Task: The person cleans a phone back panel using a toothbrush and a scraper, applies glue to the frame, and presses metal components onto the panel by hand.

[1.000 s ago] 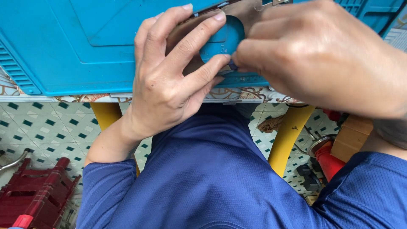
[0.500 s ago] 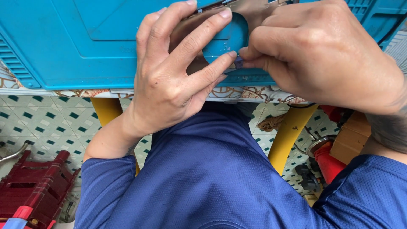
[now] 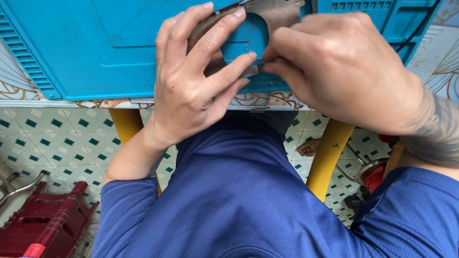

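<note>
Under both hands' fingers (image 3: pixel 224 74) lies metal plate (image 3: pixel 282 12).

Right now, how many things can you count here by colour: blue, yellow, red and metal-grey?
Blue: 1, the work mat
Yellow: 2, the table legs
Red: 1, the plastic stool
Metal-grey: 1, the plate with a round hole, held by the left hand and right hand
Total: 5
</note>
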